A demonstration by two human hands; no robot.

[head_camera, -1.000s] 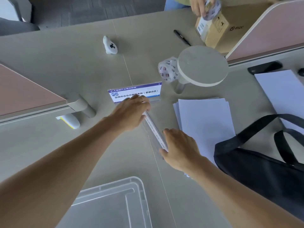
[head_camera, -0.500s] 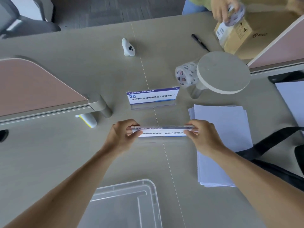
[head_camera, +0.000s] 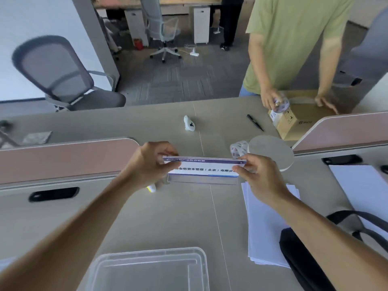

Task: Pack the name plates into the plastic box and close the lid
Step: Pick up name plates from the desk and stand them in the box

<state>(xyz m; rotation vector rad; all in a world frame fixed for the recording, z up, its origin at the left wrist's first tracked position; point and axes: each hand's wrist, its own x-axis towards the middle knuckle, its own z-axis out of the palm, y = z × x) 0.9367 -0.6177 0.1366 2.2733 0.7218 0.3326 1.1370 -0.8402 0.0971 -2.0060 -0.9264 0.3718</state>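
I hold a clear acrylic name plate (head_camera: 204, 168), with a blue top strip and black lettering on white, level above the table. My left hand (head_camera: 152, 164) pinches its left end and my right hand (head_camera: 259, 175) pinches its right end. A strip of clear acrylic (head_camera: 202, 181) shows just below it; I cannot tell whether that belongs to a second plate behind. The clear plastic box (head_camera: 151, 252) lies at the table's near edge, below my hands, with nothing seen inside.
A paper stack (head_camera: 266, 227) and a black bag (head_camera: 304, 259) lie to the right. Behind the plate are a tape roll (head_camera: 238, 149), a round white stand (head_camera: 273, 152), a white controller (head_camera: 189, 122) and a pen (head_camera: 255, 122). Another person (head_camera: 294, 49) handles a cardboard box (head_camera: 298, 122). Pink dividers (head_camera: 63, 158) flank the table.
Both hands took hold of the plate that lay on the table, turned it level and lifted it. The view has tilted up, and the held plate now covers the standing plate.
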